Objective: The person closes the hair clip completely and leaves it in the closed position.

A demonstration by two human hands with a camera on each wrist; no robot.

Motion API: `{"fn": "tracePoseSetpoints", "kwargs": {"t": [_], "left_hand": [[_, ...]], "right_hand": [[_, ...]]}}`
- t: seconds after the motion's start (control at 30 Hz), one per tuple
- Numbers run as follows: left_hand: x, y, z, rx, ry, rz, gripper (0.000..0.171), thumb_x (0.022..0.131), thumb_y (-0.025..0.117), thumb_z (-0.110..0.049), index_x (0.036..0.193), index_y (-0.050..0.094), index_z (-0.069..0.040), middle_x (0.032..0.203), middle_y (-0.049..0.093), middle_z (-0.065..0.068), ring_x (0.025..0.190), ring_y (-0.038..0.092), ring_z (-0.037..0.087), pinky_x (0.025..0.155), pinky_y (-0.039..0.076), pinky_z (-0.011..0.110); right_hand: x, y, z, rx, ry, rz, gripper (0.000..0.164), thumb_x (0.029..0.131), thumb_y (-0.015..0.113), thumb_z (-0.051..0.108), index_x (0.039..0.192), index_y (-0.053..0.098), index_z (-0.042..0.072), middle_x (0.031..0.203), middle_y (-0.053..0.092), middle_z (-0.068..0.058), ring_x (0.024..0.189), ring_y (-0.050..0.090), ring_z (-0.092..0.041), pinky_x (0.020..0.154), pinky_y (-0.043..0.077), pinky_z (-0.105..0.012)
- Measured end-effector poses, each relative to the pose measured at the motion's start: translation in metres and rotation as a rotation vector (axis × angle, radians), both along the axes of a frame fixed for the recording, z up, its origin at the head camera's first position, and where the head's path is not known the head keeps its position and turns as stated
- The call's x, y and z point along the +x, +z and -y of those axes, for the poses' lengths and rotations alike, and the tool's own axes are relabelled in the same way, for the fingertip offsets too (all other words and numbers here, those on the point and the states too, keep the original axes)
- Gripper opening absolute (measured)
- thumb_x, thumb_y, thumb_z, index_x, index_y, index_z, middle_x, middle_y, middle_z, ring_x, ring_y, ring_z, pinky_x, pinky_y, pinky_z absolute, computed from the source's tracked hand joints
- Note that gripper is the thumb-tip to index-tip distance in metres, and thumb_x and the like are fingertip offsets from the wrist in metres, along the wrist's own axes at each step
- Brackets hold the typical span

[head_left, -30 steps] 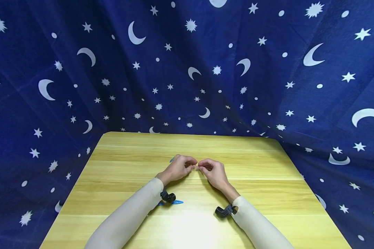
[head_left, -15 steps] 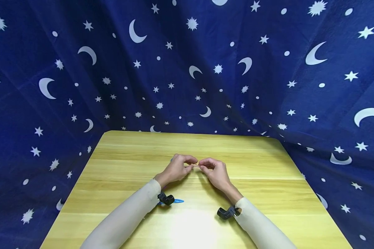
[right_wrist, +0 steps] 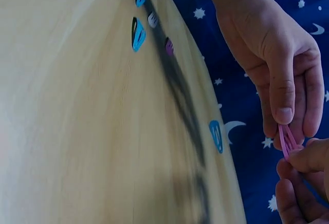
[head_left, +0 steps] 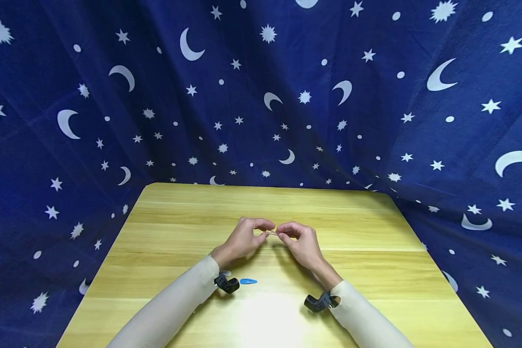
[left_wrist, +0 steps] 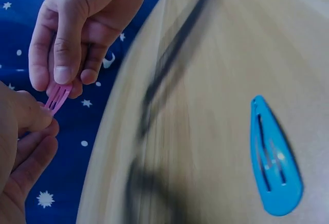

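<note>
Between both hands, raised over the table, is a small pink snap hair clip. My left hand pinches one end of it between thumb and fingertips, and my right hand pinches the other. In the right wrist view the pink clip shows thin strips standing apart in a narrow V; its ends are hidden under the fingertips. A blue snap hair clip lies on the table beside the left wrist, with a whitish clip partly covered by the wrist camera.
Several other clips lie on the wooden table: in the right wrist view, a larger blue clip, a purple clip and a blue clip near the edge. A dark blue curtain with moons and stars hangs behind the table.
My left wrist and forearm have shifted slightly left, uncovering the whitish clip. The blue clip behind the left hand is now hidden. Both hands keep their pinch on the pink hair clip.
</note>
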State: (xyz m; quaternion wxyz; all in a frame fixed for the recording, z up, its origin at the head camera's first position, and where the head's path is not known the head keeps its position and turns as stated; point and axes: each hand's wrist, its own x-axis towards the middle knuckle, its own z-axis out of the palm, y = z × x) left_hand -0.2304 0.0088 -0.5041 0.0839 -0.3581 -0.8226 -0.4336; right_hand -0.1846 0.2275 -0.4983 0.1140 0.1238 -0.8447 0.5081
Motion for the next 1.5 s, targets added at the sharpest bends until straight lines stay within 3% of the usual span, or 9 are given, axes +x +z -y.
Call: {"fn": "tracePoseSetpoints", "kwargs": {"t": [0.2,0.37,0.63,1.17,1.5], "left_hand": [[0.009,0.004,0.006,0.032,0.033,-0.066,0.021,0.095,0.083,-0.002,0.115,0.083,-0.009,0.112,0.085,0.002,0.101,0.081,0.015,0.103,0.056,0.047],[0.017,0.005,0.011,0.052,0.033,-0.072,0.02,0.094,0.083,0.0,0.113,0.083,-0.008,0.11,0.085,0.003,0.099,0.081,0.015,0.098,0.063,0.039],[0.027,0.006,0.02,0.084,0.018,-0.08,0.017,0.094,0.083,0.0,0.11,0.084,-0.007,0.109,0.085,0.004,0.102,0.082,0.017,0.093,0.065,0.032],[0.04,0.004,0.031,0.114,0.017,-0.077,0.017,0.092,0.085,0.002,0.107,0.085,-0.006,0.105,0.085,0.004,0.101,0.082,0.018,0.091,0.067,0.03],[0.047,0.003,0.039,0.071,0.008,-0.067,0.02,0.092,0.084,0.003,0.111,0.084,-0.006,0.11,0.085,0.005,0.097,0.082,0.015,0.094,0.066,0.034]], "right_hand": [[0.006,0.005,0.003,-0.023,0.025,-0.023,0.013,0.096,0.082,0.0,0.107,0.082,0.007,0.104,0.084,-0.006,0.095,0.08,-0.015,0.091,0.065,-0.025],[0.012,0.008,0.007,-0.034,0.049,-0.032,0.013,0.096,0.083,0.002,0.108,0.083,0.009,0.104,0.084,-0.006,0.094,0.08,-0.013,0.091,0.065,-0.026],[0.018,0.005,0.012,-0.052,0.08,-0.03,0.014,0.096,0.083,0.002,0.108,0.083,0.011,0.103,0.084,-0.004,0.094,0.08,-0.014,0.09,0.065,-0.025],[0.025,0.002,0.02,-0.082,0.139,-0.014,0.013,0.097,0.082,0.002,0.108,0.082,0.009,0.106,0.084,-0.006,0.098,0.081,-0.018,0.094,0.065,-0.028],[0.028,0.001,0.024,-0.068,0.183,-0.015,0.013,0.096,0.081,0.001,0.106,0.083,0.009,0.103,0.084,-0.005,0.094,0.081,-0.016,0.092,0.066,-0.029]]}}
